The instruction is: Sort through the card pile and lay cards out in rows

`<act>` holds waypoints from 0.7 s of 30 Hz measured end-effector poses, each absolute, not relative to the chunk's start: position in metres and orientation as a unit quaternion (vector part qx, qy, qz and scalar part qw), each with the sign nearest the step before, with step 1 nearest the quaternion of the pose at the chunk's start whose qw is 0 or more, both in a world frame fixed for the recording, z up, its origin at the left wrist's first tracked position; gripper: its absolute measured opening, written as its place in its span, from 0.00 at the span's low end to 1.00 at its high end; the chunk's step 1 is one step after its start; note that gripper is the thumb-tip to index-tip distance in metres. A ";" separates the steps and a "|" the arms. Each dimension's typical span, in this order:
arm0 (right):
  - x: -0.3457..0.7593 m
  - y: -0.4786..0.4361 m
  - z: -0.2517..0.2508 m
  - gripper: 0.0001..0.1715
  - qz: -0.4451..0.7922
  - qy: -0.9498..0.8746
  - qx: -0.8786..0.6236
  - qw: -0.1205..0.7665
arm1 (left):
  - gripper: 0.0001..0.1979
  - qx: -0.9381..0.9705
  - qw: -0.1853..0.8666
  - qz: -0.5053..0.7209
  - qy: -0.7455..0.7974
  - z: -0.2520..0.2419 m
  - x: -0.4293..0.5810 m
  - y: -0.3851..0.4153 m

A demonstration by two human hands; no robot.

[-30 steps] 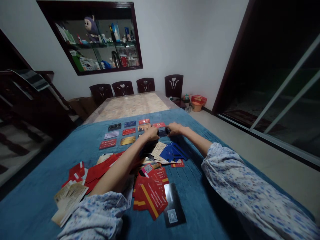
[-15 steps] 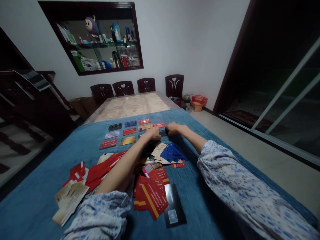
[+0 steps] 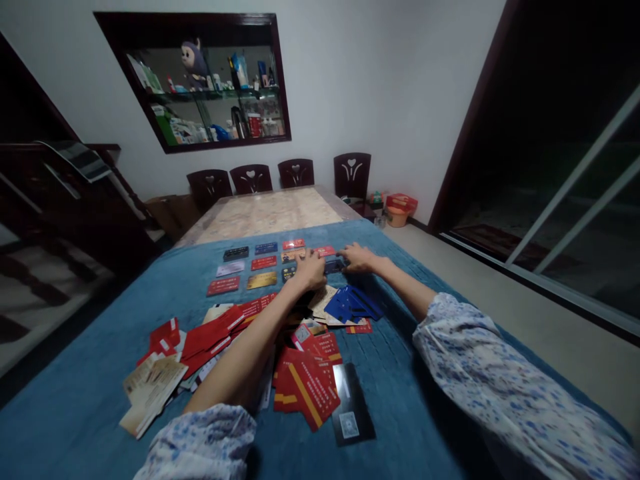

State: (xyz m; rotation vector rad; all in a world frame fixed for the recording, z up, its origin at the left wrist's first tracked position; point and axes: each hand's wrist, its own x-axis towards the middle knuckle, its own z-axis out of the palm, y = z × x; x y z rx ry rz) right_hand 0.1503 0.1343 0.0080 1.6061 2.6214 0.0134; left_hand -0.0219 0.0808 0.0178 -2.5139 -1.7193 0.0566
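Note:
A dark card (image 3: pixel 334 265) lies on the blue cloth between my two hands. Beside its left edge is my left hand (image 3: pixel 311 270), fingers apart and pointing down at the cards. My right hand (image 3: pixel 359 258) is at its right edge, with the fingers loosely spread. Whether the fingertips touch the card is too small to tell. Just behind it lies a red card (image 3: pixel 325 251). To the left, cards lie in rows, among them a gold card (image 3: pixel 262 280), a lilac card (image 3: pixel 230 268) and a black card (image 3: pixel 236 253). My left wrist partly covers a black-and-gold card (image 3: pixel 289 274).
Nearer me lie loose heaps: blue cards (image 3: pixel 350 305), red cards with a yellow stripe (image 3: pixel 307 390), red cards (image 3: pixel 207 337) and beige cards (image 3: pixel 155 383). A long black card (image 3: pixel 353 407) lies close by. Chairs (image 3: pixel 353 177) stand around the table's far end.
My right hand's fingers have loosened and spread beside the dark card. My left hand has also relaxed a little, showing more of the black-and-gold card. The view has shifted slightly.

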 end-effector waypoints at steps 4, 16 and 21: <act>0.164 0.119 0.005 0.29 0.022 0.854 0.521 0.001 | 0.20 -0.854 0.035 -0.017 -0.519 0.014 -0.018 0.059; 0.190 0.054 -0.006 0.20 0.037 0.849 0.522 -0.069 | 0.22 -0.924 -0.005 -0.025 -0.381 0.001 0.003 0.014; 0.198 0.040 -0.014 0.18 0.029 0.849 0.518 -0.095 | 0.27 -0.937 -0.014 0.018 -0.349 -0.004 0.006 0.017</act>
